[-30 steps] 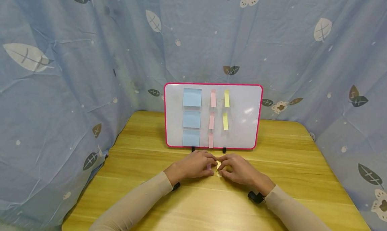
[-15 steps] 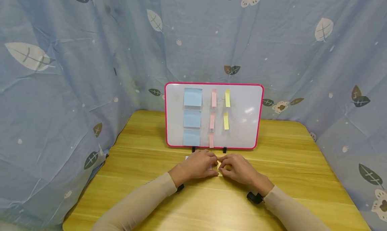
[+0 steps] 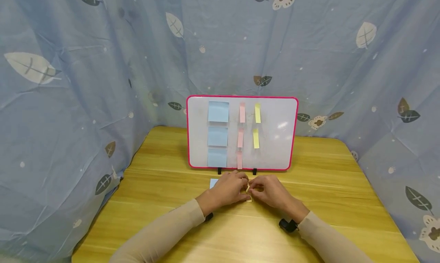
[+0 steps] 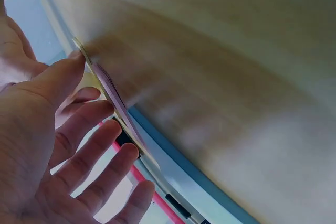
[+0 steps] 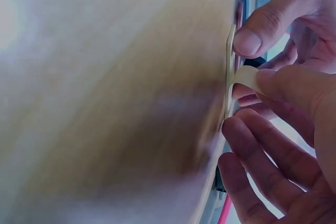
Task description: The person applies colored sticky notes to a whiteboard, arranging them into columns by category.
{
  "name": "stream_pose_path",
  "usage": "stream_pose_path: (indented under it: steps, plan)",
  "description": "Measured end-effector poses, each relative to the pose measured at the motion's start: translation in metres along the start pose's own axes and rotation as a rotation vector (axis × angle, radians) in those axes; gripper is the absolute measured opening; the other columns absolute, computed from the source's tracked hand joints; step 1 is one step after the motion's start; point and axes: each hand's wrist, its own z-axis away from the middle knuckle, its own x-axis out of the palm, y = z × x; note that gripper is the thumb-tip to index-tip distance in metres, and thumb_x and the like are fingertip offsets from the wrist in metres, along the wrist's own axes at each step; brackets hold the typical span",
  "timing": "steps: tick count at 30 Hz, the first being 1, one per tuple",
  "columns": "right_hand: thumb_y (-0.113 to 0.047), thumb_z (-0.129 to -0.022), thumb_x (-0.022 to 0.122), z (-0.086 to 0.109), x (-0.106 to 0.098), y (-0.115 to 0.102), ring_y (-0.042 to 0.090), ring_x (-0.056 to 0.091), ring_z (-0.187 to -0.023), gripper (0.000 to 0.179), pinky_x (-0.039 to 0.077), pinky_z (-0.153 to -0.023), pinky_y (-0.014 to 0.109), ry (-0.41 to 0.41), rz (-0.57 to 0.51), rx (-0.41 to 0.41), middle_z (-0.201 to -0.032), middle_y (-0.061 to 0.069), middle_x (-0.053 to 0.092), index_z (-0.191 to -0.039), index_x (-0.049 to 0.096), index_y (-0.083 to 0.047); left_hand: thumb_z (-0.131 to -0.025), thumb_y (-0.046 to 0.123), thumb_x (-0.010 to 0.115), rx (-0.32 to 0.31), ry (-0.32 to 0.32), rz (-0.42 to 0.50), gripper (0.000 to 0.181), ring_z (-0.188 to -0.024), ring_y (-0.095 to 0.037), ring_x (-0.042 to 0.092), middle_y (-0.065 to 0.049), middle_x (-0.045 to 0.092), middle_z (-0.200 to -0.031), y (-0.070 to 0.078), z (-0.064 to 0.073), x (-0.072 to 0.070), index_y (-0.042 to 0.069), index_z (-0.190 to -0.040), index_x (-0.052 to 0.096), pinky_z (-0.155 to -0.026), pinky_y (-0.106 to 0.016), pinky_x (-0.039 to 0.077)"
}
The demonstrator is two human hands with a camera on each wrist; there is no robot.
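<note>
A small yellow sticky note pad [image 3: 249, 199] lies on the table between both hands. My right hand [image 3: 271, 190] pinches a yellow sticky note [image 5: 245, 77] between thumb and index finger; the note curls up from the pad. My left hand [image 3: 230, 187] presses on the pad, its thumb at one end and the other fingers extended alongside. A pink sticky note pad [image 4: 116, 98] sits close beside the yellow one, hidden under the left hand in the head view. Left of that hand, a corner of a blue pad [image 3: 213, 182] shows.
Behind the hands stands a pink-framed whiteboard [image 3: 275, 148] on black feet [image 3: 254, 171]. It bears a column of blue notes [image 3: 217, 136], a column of pink strips [image 3: 240, 138] and two yellow strips [image 3: 256, 139]. A patterned blue curtain [image 3: 220, 45] surrounds the wooden table [image 3: 319, 179].
The left hand has shifted slightly right, uncovering the blue pad's corner. The right hand stays over the yellow pad with little movement.
</note>
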Motion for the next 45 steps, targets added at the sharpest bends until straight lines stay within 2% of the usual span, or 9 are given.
stream_pose_path:
  steps: [2,6,10,15,19,22,27,33,45]
  plan:
    - [-0.01,-0.1,0.092,-0.002,-0.001,0.0,0.014,0.085,-0.099,0.008,0.07,-0.088,0.035,0.006,-0.009,0.01,-0.109,-0.001,0.091,-0.097,0.091,-0.017,-0.105,0.056,0.087,0.0,-0.007,-0.001,0.033,-0.12,-0.017,0.073,0.008,0.08,-0.137,0.0,-0.001,0.0,0.024,-0.113,0.087,-0.097,-0.038,0.063]
    - [-0.01,-0.101,0.09,-0.006,-0.004,0.002,0.005,0.08,-0.09,0.007,0.067,-0.084,0.027,0.028,-0.009,0.035,-0.098,-0.005,0.089,-0.098,0.09,-0.016,-0.103,0.057,0.088,-0.008,-0.01,-0.012,0.034,-0.111,-0.015,0.072,0.009,0.08,-0.127,0.0,-0.002,0.001,0.024,-0.113,0.085,-0.091,-0.035,0.061]
    - [-0.009,-0.1,0.09,-0.008,-0.006,0.003,-0.001,0.072,-0.082,0.007,0.062,-0.077,0.024,0.041,0.021,0.057,-0.09,-0.008,0.086,-0.098,0.09,-0.015,-0.1,0.058,0.091,-0.026,-0.007,-0.01,0.036,-0.107,-0.013,0.072,0.011,0.08,-0.117,0.001,-0.001,0.0,0.025,-0.114,0.085,-0.098,-0.04,0.062]
    - [-0.008,-0.099,0.09,-0.011,-0.008,0.003,-0.001,0.071,-0.078,0.008,0.062,-0.075,0.022,0.058,0.037,0.084,-0.088,-0.008,0.085,-0.096,0.088,-0.016,-0.098,0.058,0.093,-0.062,-0.006,0.011,0.044,-0.109,-0.014,0.073,0.011,0.081,-0.117,0.001,0.002,-0.002,0.023,-0.121,0.081,-0.105,-0.046,0.06]
    - [-0.008,-0.099,0.089,-0.012,-0.007,0.004,0.0,0.074,-0.078,0.009,0.063,-0.075,0.022,0.067,0.021,0.118,-0.087,-0.008,0.085,-0.095,0.088,-0.016,-0.096,0.059,0.095,-0.083,-0.005,0.036,0.053,-0.104,-0.014,0.072,0.011,0.078,-0.112,0.001,0.005,0.002,0.023,-0.126,0.07,-0.1,-0.042,0.058]
    - [-0.007,-0.099,0.089,-0.012,-0.006,0.005,0.001,0.074,-0.078,0.01,0.063,-0.075,0.022,0.068,0.018,0.151,-0.086,-0.008,0.084,-0.093,0.088,-0.016,-0.096,0.058,0.095,-0.076,0.003,0.05,0.054,-0.104,-0.015,0.073,0.011,0.078,-0.112,0.001,0.006,0.003,0.023,-0.126,0.067,-0.099,-0.042,0.057]
    - [-0.007,-0.099,0.089,-0.017,-0.01,0.008,0.004,0.075,-0.081,0.01,0.064,-0.077,0.024,0.078,0.032,0.184,-0.087,-0.006,0.085,-0.093,0.088,-0.014,-0.097,0.056,0.094,-0.053,0.02,0.017,0.046,-0.111,-0.018,0.075,0.01,0.081,-0.117,0.002,0.004,0.002,0.029,-0.129,0.077,-0.105,-0.049,0.06]
    - [-0.008,-0.1,0.089,-0.021,-0.012,0.01,0.008,0.078,-0.082,0.007,0.067,-0.079,0.029,0.084,0.043,0.207,-0.088,-0.002,0.086,-0.093,0.089,-0.011,-0.1,0.056,0.091,-0.047,0.013,-0.005,0.03,-0.114,-0.018,0.074,0.009,0.079,-0.118,0.004,0.002,0.002,0.039,-0.125,0.087,-0.115,-0.055,0.06]
    - [-0.007,-0.1,0.087,-0.025,-0.014,0.015,0.01,0.079,-0.082,0.006,0.067,-0.078,0.032,0.101,0.082,0.212,-0.089,0.0,0.087,-0.095,0.09,-0.009,-0.104,0.055,0.088,-0.054,0.01,0.027,0.023,-0.122,-0.017,0.07,0.009,0.077,-0.134,0.003,0.004,0.002,0.039,-0.12,0.093,-0.117,-0.056,0.058]
